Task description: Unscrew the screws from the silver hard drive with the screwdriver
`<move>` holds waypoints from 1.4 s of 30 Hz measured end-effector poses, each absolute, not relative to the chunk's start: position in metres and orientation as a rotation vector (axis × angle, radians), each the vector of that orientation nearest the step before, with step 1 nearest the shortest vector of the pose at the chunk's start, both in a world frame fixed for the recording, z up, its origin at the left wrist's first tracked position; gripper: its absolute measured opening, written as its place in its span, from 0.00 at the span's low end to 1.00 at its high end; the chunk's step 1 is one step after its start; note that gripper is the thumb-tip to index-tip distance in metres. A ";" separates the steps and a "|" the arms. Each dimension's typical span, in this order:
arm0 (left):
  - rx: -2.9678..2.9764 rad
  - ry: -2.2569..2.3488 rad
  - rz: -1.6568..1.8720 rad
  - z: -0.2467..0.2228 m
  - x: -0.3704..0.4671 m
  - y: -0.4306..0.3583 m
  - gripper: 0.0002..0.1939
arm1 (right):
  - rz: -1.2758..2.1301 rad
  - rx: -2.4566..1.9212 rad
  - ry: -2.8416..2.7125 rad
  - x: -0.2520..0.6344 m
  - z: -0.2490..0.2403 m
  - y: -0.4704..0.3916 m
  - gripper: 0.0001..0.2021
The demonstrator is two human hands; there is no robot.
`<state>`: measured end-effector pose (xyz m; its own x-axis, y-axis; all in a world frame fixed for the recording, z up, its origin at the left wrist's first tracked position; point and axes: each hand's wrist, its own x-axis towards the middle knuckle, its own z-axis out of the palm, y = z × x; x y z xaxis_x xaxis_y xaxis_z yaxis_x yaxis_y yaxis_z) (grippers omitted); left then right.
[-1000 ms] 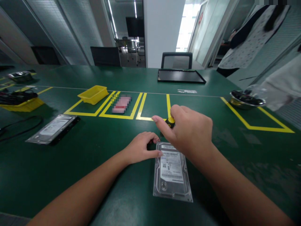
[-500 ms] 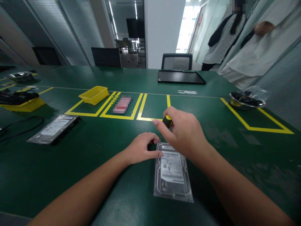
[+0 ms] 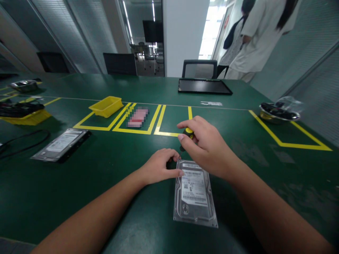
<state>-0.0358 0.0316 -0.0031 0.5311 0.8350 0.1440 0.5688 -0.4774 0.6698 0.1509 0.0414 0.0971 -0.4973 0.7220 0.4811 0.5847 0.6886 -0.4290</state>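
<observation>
A silver hard drive (image 3: pixel 194 197) with a white label lies flat on the green table in front of me. At its left edge, my left hand (image 3: pixel 162 165) grips it, thumb on the top face and fingers curled by the far left corner. My right hand (image 3: pixel 205 144) is closed around the yellow-and-black handle of a screwdriver (image 3: pixel 188 132), index finger stretched past it. The screwdriver stands nearly upright, its shaft pointing down at the drive's far left corner. Fingers partly cover the tip there.
A second hard drive (image 3: pixel 62 144) lies left. Beyond are a yellow tray (image 3: pixel 106 107), a pixelated pink item (image 3: pixel 138 118) and a black-framed panel (image 3: pixel 204 86). A metal bowl (image 3: pixel 278 114) stands right; a filled yellow bin (image 3: pixel 31 118) is far left. Two people stand behind the table.
My right hand has shifted slightly, its index finger now extended off the screwdriver handle and more of the shaft showing. My left hand and the drive stayed put. The people behind moved left.
</observation>
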 end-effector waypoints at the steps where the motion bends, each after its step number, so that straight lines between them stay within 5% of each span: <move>1: 2.217 1.131 0.627 -0.003 -0.036 0.032 0.22 | 0.292 -0.975 -2.247 0.152 0.098 0.042 0.13; 19: 2.199 1.135 0.627 0.001 -0.035 0.030 0.20 | 0.167 -0.957 -2.190 0.154 0.102 0.045 0.09; 42: 2.238 1.198 0.623 -0.002 -0.035 0.021 0.41 | -0.440 -1.100 -2.033 0.173 0.153 -0.035 0.10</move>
<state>-0.0355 0.0209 -0.0021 0.5024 0.8515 0.1501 0.6115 -0.4727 0.6345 0.1734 -0.0351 0.1534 -0.3323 0.5556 0.7621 0.8212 0.5679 -0.0560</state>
